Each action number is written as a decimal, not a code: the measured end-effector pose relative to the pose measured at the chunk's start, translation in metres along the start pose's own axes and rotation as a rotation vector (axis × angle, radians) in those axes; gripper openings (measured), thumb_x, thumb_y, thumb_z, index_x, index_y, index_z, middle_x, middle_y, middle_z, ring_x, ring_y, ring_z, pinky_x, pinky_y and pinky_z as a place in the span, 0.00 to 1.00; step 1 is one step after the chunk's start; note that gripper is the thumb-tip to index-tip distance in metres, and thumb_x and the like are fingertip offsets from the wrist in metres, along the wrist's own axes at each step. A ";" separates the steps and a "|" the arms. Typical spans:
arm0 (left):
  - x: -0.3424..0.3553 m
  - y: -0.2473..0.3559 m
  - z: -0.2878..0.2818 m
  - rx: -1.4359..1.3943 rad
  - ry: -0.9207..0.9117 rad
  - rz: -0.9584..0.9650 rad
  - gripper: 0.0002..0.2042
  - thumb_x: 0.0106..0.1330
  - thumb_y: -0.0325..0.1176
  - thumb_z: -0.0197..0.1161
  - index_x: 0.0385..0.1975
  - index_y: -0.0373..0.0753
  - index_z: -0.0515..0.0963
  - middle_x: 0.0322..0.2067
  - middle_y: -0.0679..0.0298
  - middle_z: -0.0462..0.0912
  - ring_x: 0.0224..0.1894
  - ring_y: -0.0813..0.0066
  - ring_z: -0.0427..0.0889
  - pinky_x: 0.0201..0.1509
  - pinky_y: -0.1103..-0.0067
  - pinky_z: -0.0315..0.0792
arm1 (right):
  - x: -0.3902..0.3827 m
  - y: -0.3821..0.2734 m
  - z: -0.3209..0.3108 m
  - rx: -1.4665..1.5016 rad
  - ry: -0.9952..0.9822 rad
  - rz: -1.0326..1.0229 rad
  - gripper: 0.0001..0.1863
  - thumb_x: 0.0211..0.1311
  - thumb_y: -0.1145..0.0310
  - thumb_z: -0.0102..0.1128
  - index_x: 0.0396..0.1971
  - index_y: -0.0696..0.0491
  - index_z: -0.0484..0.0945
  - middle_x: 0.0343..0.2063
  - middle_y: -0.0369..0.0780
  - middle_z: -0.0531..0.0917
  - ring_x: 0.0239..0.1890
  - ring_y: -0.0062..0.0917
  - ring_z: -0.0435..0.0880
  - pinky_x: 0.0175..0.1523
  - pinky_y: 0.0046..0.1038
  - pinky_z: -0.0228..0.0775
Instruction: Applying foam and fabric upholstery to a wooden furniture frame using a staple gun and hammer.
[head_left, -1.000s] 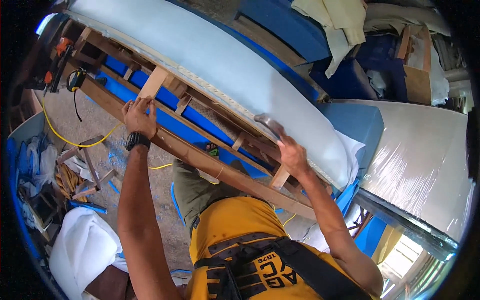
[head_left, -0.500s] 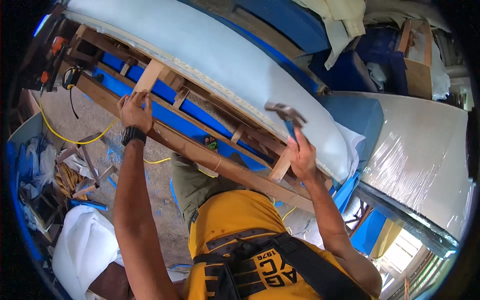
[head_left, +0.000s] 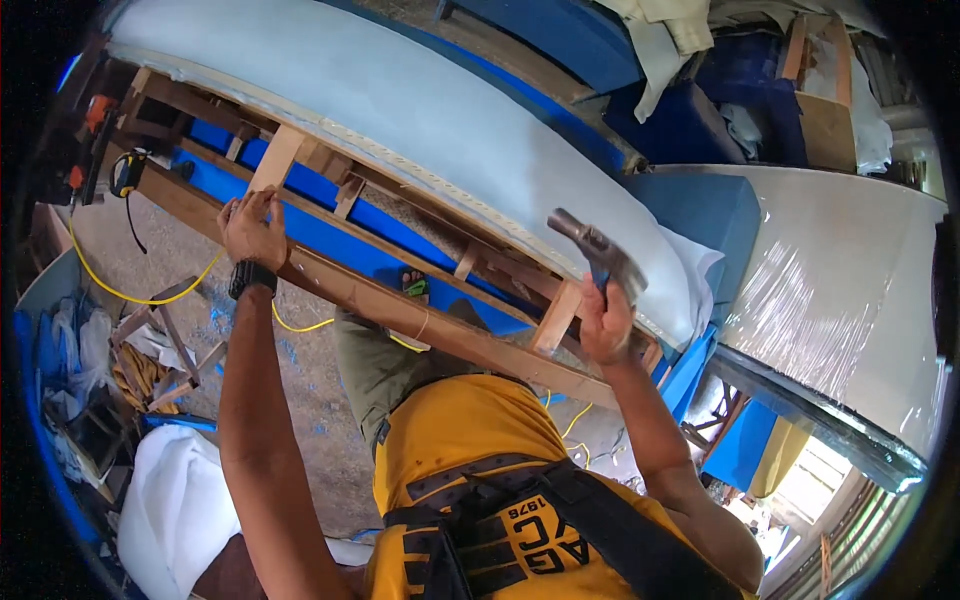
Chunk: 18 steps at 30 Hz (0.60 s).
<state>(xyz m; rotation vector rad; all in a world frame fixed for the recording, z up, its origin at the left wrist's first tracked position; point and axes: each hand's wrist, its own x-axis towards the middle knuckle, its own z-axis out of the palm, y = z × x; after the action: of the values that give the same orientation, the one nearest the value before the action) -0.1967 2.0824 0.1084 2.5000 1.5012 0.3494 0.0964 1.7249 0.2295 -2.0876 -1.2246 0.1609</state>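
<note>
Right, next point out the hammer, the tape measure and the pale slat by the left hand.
Hammer [head_left: 592, 240], head camera: metal head.
Tape measure [head_left: 128, 172], head camera: its case.
Pale slat [head_left: 277, 158], head camera: its upper face.

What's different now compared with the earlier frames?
The right hand has swung the hammer rightward, away from the near edge of the white padding, apparently lifting it. Nothing was newly grasped or released. The left hand stays at the end of the wooden slat.
</note>
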 end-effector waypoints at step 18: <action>0.000 -0.011 0.009 0.019 0.000 0.033 0.12 0.67 0.41 0.57 0.42 0.45 0.84 0.42 0.62 0.85 0.49 0.65 0.80 0.65 0.67 0.61 | -0.017 0.030 0.007 -0.294 -0.198 -0.021 0.12 0.66 0.73 0.55 0.48 0.58 0.75 0.39 0.52 0.81 0.41 0.49 0.82 0.44 0.36 0.76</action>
<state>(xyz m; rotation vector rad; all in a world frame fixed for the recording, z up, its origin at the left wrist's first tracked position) -0.2029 2.0872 0.0969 2.5424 1.4711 0.3418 0.1055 1.7052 0.2018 -2.3539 -1.4611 0.1914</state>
